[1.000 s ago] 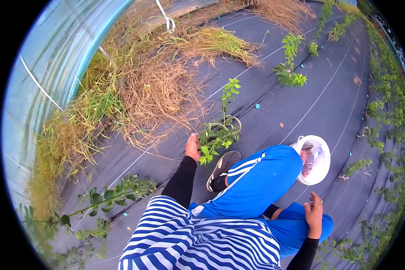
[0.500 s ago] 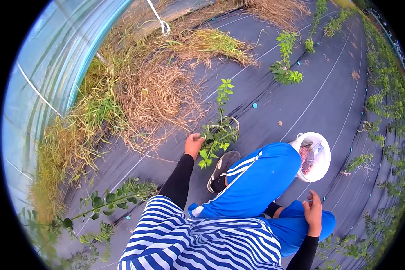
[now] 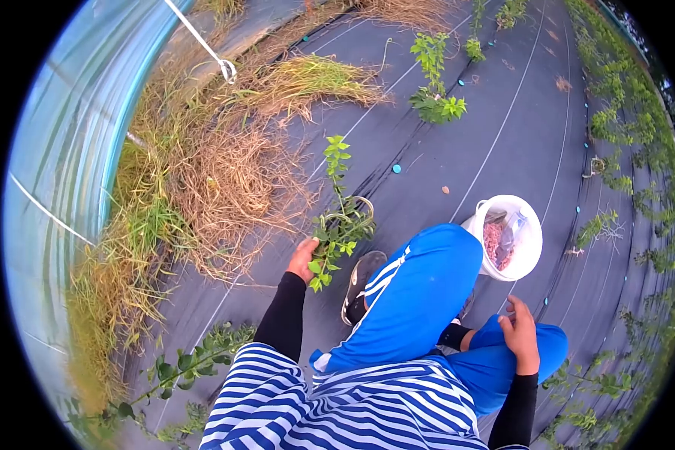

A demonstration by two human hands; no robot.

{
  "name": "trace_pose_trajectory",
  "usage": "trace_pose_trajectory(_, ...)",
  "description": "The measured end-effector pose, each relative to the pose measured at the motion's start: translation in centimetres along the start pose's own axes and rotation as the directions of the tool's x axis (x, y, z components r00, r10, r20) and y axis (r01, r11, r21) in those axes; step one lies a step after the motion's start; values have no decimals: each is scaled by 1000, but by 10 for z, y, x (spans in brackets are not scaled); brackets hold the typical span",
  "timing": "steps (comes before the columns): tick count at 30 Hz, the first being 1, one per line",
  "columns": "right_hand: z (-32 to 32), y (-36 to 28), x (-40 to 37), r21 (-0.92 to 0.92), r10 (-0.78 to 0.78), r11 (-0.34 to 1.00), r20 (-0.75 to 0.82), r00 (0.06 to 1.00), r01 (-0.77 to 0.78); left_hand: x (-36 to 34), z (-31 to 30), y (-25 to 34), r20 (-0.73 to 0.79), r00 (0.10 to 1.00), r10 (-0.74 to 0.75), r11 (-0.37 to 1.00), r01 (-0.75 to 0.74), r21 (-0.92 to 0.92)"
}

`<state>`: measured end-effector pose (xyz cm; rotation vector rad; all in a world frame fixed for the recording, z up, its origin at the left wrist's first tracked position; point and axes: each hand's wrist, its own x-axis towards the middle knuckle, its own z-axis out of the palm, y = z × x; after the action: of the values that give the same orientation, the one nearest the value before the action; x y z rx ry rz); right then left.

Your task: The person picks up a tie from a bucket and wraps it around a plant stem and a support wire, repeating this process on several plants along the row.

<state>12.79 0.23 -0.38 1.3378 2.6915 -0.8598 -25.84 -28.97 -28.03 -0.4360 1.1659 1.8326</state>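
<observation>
A leafy green plant (image 3: 339,232) grows up through the black ground sheet, with a pale ring-shaped loop (image 3: 365,204) beside its stems. My left hand (image 3: 302,260) is at the plant's near left side, its fingers closed at the leaves; the fingertips are partly hidden by foliage. Above my bent right knee, my right hand (image 3: 522,339) hovers or rests with loosely curved fingers apart, holding nothing visible. Beyond that hand stands a white bucket (image 3: 531,244) containing pinkish granules (image 3: 493,244) and a clear plastic bag (image 3: 511,231).
Dry straw (image 3: 229,187) and grass lie left of the plant, along a plastic film wall (image 3: 67,150). Another plant (image 3: 436,97) grows farther up the row. A leafy branch (image 3: 180,369) extends at lower left. My shoe (image 3: 362,285) is close to the plant.
The view has shifted, so the plant, bucket and straw appear farther left. My left hand stays at the plant's leaves. My right hand remains near my knee.
</observation>
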Motion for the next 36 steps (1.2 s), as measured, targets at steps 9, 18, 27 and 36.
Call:
trace_pose_trajectory(9,0,4,2,11,37,999,16,999,-37,29,-26,38,205,844,496,287,-382,879)
trace_pose_trajectory(18,6,7,3,13,55,998,14,998,-55,-11,38,94,515,691,508,-410,-332,850)
trace_pose_trajectory(27,10,3,6,-8,44,999,26,999,-44,44,11,82,245,834,494,83,-326,942)
trace_pose_trajectory(36,16,2,11,-26,67,998,78,995,-66,68,13,87,88,956,281,302,-175,937)
